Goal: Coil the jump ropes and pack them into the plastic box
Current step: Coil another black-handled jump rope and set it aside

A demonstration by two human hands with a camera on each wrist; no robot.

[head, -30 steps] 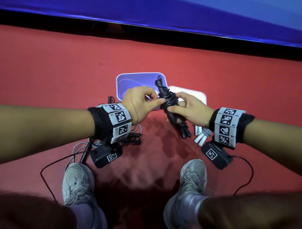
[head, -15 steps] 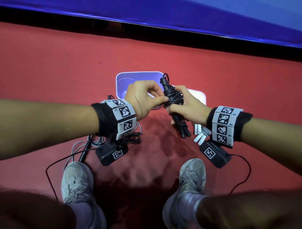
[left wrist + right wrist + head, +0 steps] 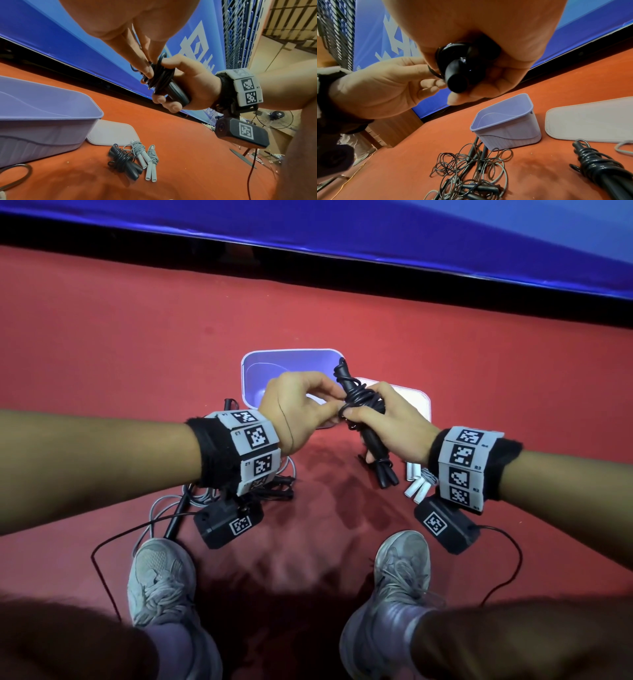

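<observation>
Right hand [image 3: 394, 422] is gripping the black jump rope [image 3: 363, 412] by its paired handles above the plastic box [image 3: 250, 371]; left hand [image 3: 294, 409] fingers [image 3: 145, 70] are pinching the cord end. Light, springy, probably unwinds; hold at wraps.

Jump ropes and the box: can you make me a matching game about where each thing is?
Things:
1. black rope bundle
2. purple box
3. tangled ropes
4. grey rope bundles

Places:
A. loose heap on the red floor, not coiled
B. held in both hands
C. coiled, lying on the floor beside a black coiled rope
D. open and holding no ropes, next to its lid

Pairs: 1-B, 2-D, 3-A, 4-C
</observation>
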